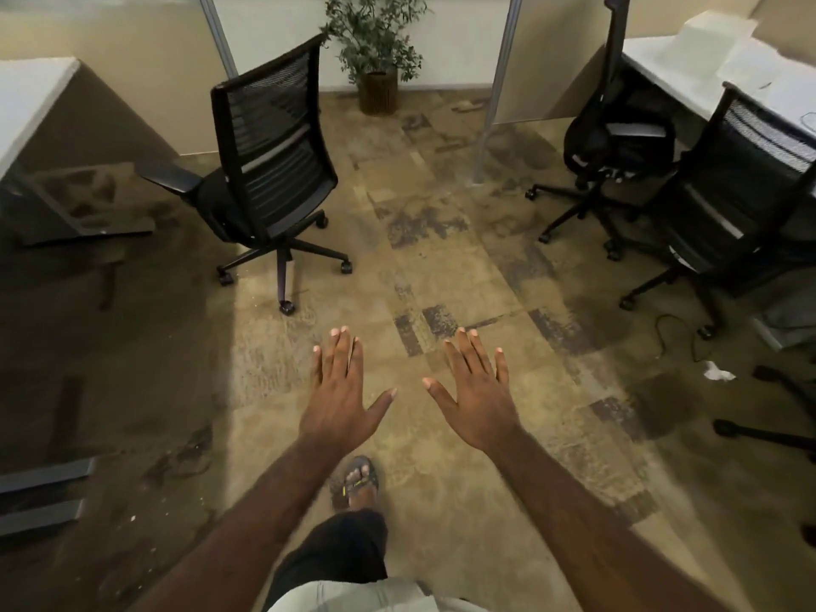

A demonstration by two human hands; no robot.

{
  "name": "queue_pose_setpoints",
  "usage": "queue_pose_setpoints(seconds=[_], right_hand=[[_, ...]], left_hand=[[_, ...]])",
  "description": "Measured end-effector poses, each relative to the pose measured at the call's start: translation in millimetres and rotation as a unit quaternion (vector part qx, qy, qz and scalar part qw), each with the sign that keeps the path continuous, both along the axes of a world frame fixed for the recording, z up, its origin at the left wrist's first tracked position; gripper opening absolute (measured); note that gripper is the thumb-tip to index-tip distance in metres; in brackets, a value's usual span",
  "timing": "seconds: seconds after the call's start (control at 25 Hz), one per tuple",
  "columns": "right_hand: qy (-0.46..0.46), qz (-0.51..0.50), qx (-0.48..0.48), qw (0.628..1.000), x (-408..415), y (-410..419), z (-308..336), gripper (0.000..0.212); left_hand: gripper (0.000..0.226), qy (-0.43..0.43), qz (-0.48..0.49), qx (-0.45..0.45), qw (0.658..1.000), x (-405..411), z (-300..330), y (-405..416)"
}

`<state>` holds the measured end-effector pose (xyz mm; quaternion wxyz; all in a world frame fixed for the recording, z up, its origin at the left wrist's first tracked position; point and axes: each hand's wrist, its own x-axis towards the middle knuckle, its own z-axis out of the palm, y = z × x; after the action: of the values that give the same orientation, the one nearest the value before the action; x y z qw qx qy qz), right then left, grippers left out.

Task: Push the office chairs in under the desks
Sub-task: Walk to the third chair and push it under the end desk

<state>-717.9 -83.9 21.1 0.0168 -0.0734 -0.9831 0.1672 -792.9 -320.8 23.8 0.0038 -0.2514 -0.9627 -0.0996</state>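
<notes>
A black mesh-back office chair (273,156) stands out on the carpet at the left, turned toward the white desk (31,99) at the far left and apart from it. On the right, a second black chair (618,130) stands beside the right desk (689,68), and a third chair (742,201) sits close against that desk's edge. My left hand (340,395) and my right hand (477,390) are stretched out over the bare floor, palms down, fingers spread, holding nothing. Both hands are well short of every chair.
A potted plant (375,50) stands against the back wall. Metal partition posts (499,90) rise at the back. A cable and crumpled paper (717,372) lie on the floor at right, near another chair base (768,435). Desk feet (44,492) show at the lower left.
</notes>
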Motion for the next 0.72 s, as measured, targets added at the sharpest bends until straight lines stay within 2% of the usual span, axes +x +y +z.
queue_pose_setpoints(seconds=[0.32, 0.72], right_hand=[[-0.029, -0.073, -0.018, 0.997, -153.6, 35.9, -4.1, 0.085], [-0.011, -0.090, -0.020, 0.996, -321.0, 88.1, 3.8, 0.092]], left_hand=[[0.103, -0.022, -0.027, -0.016, 0.999, -183.0, -4.1, 25.6], [0.103, -0.005, -0.076, 0.008, 0.997, -343.7, 8.4, 92.7]])
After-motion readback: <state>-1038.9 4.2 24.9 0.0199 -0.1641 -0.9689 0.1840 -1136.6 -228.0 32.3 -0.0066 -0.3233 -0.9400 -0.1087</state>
